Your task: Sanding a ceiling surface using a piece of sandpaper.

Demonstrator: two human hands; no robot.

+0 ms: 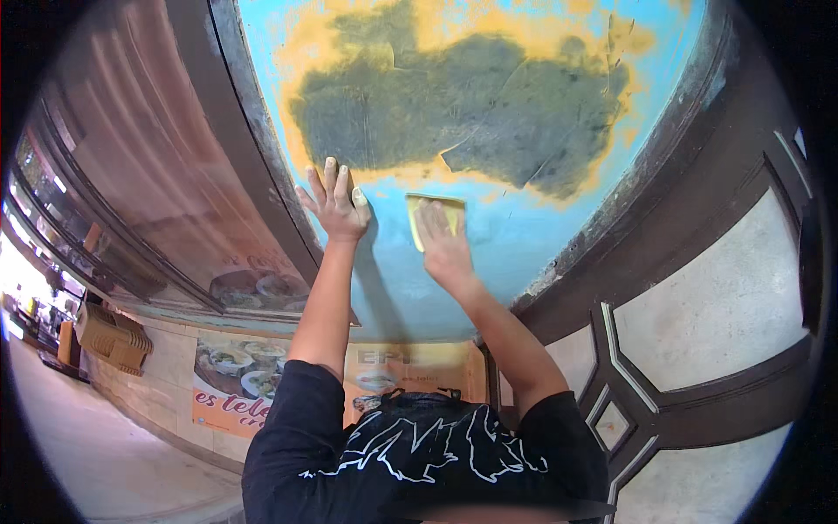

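Observation:
A light-blue panel (506,240) fills the upper middle of the view, with a large dark grey worn patch (393,113) ringed in orange-yellow. Against it, just below the left end of that patch, my left hand (339,210) rests flat with its fingers spread and nothing in it. My right hand (447,249) presses a yellow sheet of sandpaper (458,215) onto the blue surface below the middle of the patch. The fingers lie over the sheet and are slightly blurred. Part of the sheet is hidden under them.
A dark brown frame (611,210) with chipped edges borders the panel. On the left are a glossy brownish window (131,105) and a stack of brown holders (113,339). Food posters (231,375) hang low on the wall. Pale panels with dark trim (716,288) stand at right.

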